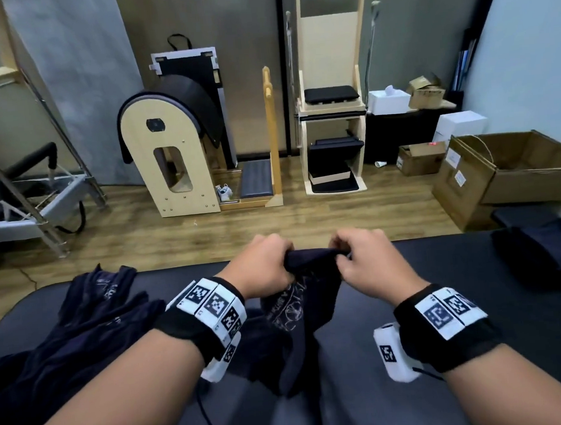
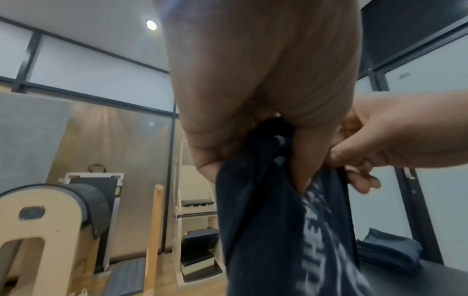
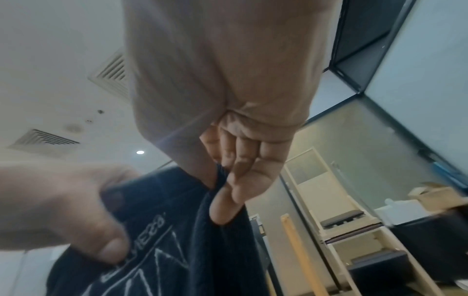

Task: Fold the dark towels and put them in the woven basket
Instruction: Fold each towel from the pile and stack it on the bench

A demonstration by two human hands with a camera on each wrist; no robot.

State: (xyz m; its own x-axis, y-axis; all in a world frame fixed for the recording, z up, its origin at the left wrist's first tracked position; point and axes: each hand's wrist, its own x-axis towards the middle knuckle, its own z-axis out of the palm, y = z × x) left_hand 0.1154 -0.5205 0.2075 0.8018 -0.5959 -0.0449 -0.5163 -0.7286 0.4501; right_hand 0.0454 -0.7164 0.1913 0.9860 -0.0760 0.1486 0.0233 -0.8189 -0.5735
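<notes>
I hold a dark navy towel (image 1: 299,307) with white print up above the black padded table (image 1: 409,269); it hangs down between my forearms. My left hand (image 1: 266,263) grips its top edge at the left, and my right hand (image 1: 365,259) pinches the same edge close beside it. In the left wrist view the towel (image 2: 266,230) drops from my curled left fingers (image 2: 210,160). The right wrist view shows the towel (image 3: 177,240) pinched between thumb and fingers (image 3: 238,190). A heap of unfolded dark towels (image 1: 81,325) lies at the table's left. No woven basket is in view.
Folded dark towels (image 1: 547,253) lie at the table's right end. Beyond the table on the wooden floor stand a wooden arched barrel (image 1: 171,147), a wooden chair frame (image 1: 331,109), cardboard boxes (image 1: 508,173) and a metal-framed bench (image 1: 29,203).
</notes>
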